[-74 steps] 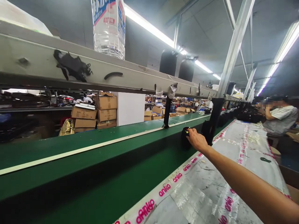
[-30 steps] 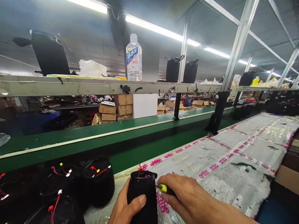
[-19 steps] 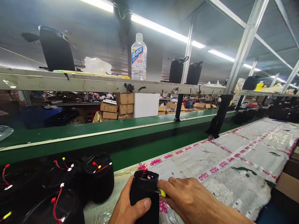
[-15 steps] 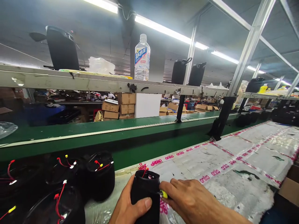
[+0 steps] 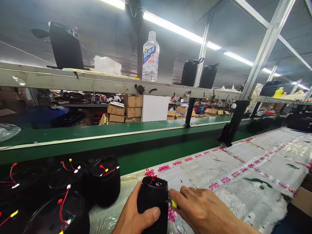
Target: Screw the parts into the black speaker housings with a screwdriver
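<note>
My left hand [image 5: 140, 211] is wrapped round a black cylindrical housing [image 5: 153, 200], thumb across its front. The housing stands upright with its open end on top, and a red wire [image 5: 152, 179] pokes out of it. Closed on a small tool with a yellow handle [image 5: 173, 203], my right hand [image 5: 198, 206] is at the housing's right side. The tool's tip meets the wall just below the rim; its exact kind is hidden by my fingers. Left of my hands stand several similar black housings [image 5: 107, 188] with red wires and small yellow, red and white connectors.
A worktop [image 5: 195, 175] covered in white sheeting with pink-printed tape runs to the right. Behind it lies a green conveyor belt [image 5: 151, 156]. Overhead, a metal shelf [image 5: 109, 84] holds a water bottle [image 5: 150, 58] and black housings [image 5: 188, 73]. A post [image 5: 232, 125] rises at right.
The view has shifted slightly. Both hands keep their hold on the housing and the yellow-handled tool, with the tool still against the housing's right side.
</note>
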### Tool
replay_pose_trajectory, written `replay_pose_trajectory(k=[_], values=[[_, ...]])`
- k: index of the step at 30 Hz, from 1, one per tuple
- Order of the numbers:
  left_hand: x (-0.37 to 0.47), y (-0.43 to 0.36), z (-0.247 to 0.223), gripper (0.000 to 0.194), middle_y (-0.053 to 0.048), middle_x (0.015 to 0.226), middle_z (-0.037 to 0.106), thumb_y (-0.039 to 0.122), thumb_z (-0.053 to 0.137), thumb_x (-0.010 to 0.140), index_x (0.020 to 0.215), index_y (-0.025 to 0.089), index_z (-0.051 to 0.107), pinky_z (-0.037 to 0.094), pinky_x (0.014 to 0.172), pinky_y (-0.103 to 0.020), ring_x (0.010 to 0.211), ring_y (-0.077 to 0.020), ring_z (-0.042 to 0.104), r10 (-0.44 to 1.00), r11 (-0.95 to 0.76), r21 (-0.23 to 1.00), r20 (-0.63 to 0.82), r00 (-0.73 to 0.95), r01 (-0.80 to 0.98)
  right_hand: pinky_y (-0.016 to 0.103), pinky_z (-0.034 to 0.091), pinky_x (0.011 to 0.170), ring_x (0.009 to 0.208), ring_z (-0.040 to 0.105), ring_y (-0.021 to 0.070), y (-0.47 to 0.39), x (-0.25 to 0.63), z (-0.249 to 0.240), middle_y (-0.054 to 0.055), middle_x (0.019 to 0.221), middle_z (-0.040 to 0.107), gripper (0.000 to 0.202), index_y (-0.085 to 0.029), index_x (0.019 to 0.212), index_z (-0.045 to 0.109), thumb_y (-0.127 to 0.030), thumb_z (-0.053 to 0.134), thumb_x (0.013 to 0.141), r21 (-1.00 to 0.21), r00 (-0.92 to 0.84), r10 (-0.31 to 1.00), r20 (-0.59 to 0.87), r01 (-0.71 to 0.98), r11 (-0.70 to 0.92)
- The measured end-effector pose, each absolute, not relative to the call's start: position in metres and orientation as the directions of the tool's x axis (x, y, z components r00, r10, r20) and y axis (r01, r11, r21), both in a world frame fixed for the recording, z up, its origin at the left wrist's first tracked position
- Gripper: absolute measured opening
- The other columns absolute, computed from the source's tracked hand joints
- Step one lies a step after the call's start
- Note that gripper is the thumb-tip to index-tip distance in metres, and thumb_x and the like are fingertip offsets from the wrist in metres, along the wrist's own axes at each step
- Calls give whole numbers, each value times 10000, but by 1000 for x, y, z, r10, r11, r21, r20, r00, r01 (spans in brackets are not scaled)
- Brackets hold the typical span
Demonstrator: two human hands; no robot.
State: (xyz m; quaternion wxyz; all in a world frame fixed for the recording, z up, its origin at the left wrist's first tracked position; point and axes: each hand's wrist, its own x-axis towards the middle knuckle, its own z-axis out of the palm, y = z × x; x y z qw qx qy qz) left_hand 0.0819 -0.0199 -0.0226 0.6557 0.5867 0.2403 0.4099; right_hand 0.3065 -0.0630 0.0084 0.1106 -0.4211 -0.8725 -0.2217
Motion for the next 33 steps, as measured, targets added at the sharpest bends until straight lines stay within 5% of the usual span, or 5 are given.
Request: replay_pose_trajectory(k=[8, 14, 21, 33], values=[[82, -22, -20, 680, -116, 1154, 727, 549, 791, 724, 1269, 218, 553, 484, 1006, -532, 1107, -366, 661, 850, -102, 986, 157, 503, -136, 351, 218, 421, 482, 610, 213, -65, 305, 6, -10, 708, 604, 430, -198, 1111, 401, -43, 474, 717, 314, -622, 656, 428, 783, 537], [87, -29, -17, 738, -148, 1291, 700, 528, 809, 709, 1313, 207, 531, 416, 1102, -549, 1222, -393, 629, 899, -104, 988, 142, 415, -114, 367, 256, 419, 487, 604, 216, -66, 306, 8, 17, 727, 629, 417, -130, 1166, 416, -74, 520, 767, 379, -638, 660, 397, 769, 515], [94, -34, -19, 816, -146, 1296, 702, 552, 842, 645, 1315, 198, 539, 415, 1121, -513, 1253, -405, 613, 951, -63, 990, 97, 292, -124, 370, 258, 420, 499, 587, 218, -70, 309, 9, 8, 715, 599, 267, -220, 967, 427, -80, 561, 783, 403, -636, 674, 376, 767, 499], [94, -34, -10, 708, -102, 1198, 741, 486, 819, 614, 1226, 206, 598, 447, 1054, -456, 1178, -391, 644, 955, -58, 996, 74, 286, -64, 354, 332, 400, 496, 600, 218, -68, 307, 0, 2, 710, 596, 269, -214, 999, 413, -73, 503, 789, 361, -607, 655, 450, 794, 488]])
